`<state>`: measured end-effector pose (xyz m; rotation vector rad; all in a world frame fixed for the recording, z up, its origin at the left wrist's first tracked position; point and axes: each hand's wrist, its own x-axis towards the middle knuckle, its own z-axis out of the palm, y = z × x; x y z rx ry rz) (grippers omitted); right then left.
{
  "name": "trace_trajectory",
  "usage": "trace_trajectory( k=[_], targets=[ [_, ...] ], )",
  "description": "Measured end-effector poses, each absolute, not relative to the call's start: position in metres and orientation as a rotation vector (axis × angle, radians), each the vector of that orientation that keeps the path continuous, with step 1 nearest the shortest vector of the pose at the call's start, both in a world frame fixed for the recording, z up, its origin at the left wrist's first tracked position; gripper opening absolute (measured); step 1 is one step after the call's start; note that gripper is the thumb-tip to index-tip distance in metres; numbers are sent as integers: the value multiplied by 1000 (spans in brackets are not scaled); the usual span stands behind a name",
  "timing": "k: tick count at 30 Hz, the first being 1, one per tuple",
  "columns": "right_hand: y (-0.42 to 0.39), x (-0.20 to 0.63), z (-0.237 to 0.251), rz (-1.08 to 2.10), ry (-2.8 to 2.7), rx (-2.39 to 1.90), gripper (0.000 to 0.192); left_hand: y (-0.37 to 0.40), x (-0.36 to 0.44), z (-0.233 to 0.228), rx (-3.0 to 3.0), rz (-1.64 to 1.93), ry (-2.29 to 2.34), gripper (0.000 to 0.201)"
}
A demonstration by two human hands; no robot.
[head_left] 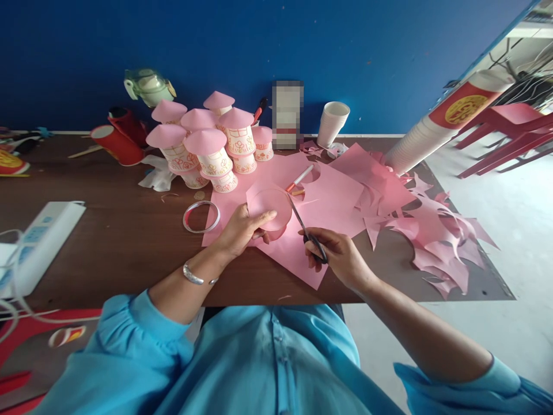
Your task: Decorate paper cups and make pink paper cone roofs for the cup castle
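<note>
My left hand [242, 230] holds a piece of pink paper [270, 207] with a rounded outline, thumb on top, just above the brown table [121, 236]. In my right hand [337, 256] is a pair of dark scissors [305, 227], its blades reaching up along the right edge of that pink piece. Beneath both hands lies a large pink paper sheet [332, 202] with a round hole cut near its top. A pencil with a red tip [299, 178] rests on the sheet.
A cluster of paper cups with pink cone lids [207, 144] stands behind. A tape ring [201, 217] lies left, pink offcuts [436, 236] right. A white cup stack [332, 124], a long tilted cup stack [436, 129], red cups [118, 144] and a power strip [38, 242] surround.
</note>
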<state>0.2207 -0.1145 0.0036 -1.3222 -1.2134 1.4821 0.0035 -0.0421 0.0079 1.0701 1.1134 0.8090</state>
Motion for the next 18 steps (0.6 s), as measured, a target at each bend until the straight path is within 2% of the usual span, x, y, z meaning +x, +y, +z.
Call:
trace_trajectory(
  k=[11, 18],
  targets=[
    [-111, 219, -2, 1476, -1239, -1314, 57, -42, 1, 5, 1029, 778, 1099, 52],
    [-113, 222, -3, 1486, -1235, -1292, 58, -43, -1, 5, 1031, 770, 1127, 45]
  ],
)
